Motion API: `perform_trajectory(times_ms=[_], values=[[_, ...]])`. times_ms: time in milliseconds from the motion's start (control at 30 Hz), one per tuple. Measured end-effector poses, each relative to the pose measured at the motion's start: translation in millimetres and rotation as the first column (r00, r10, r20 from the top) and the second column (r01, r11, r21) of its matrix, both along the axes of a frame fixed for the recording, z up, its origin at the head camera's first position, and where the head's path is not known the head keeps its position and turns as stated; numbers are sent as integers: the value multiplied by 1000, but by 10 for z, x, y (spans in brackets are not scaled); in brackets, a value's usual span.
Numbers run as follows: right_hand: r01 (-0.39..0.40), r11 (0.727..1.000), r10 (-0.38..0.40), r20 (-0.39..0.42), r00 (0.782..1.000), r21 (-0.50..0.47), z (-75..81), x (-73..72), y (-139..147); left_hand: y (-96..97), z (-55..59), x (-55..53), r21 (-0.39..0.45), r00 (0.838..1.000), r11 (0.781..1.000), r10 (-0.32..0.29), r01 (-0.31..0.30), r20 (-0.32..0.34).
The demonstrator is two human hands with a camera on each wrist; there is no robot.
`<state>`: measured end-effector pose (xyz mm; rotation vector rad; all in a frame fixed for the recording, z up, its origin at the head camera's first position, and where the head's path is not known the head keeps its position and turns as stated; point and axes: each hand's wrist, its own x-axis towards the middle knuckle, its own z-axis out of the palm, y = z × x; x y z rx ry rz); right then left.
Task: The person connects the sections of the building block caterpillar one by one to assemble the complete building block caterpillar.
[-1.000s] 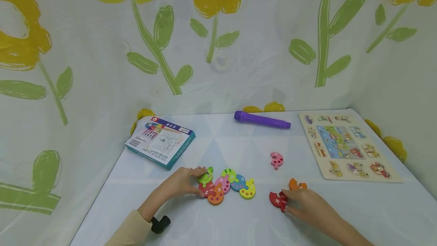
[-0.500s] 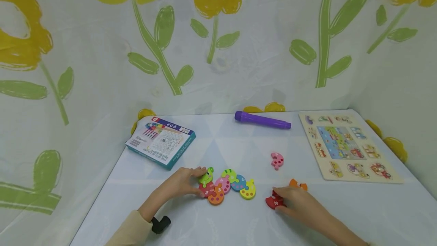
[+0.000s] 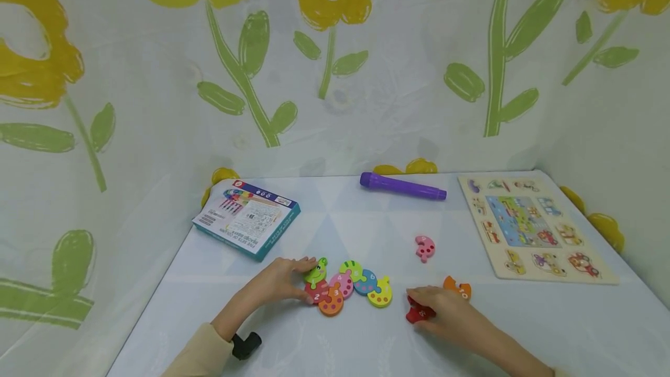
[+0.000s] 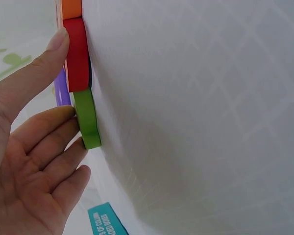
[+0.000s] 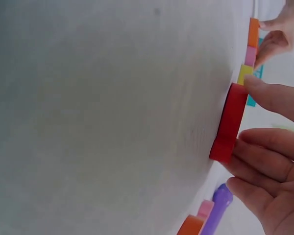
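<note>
My left hand holds the left end of a joined caterpillar number puzzle. Its thumb presses the red piece marked 2, and a fingertip touches the green smiling head. Orange, pink, green, blue and yellow pieces follow to the right, ending at the yellow piece. Between thumb and fingers, my right hand grips a loose red puzzle piece, partly covered from above. Just behind that hand lies an orange piece marked 10. Farther back is a pink dotted piece.
A teal-edged toy box lies at the back left, and a purple microphone-shaped stick along the back. On the right is a wooden picture puzzle board. A small black object sits beside the left wrist.
My right hand has slid a little left with the red piece, turning it and uncovering more of the orange piece. My left hand stays on the caterpillar's head end.
</note>
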<state>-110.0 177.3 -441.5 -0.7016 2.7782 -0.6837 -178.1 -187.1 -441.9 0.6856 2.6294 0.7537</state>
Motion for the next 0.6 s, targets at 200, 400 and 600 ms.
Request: perform_trajectory(times_ms=[200,400,600], values=[[-10,1000,10,17,1000,4,-6,-31,-38,0,-1,0,-7,1000,1000,2,-2,2],[64,997,-64,-12,998,31,-20,-21,-27,0,6,13,-11,1000,1000,16,-16,8],[98,994,-97,-25,995,50,15,1,-11,5,3,6,-7,1000,1000,7,-7,4]])
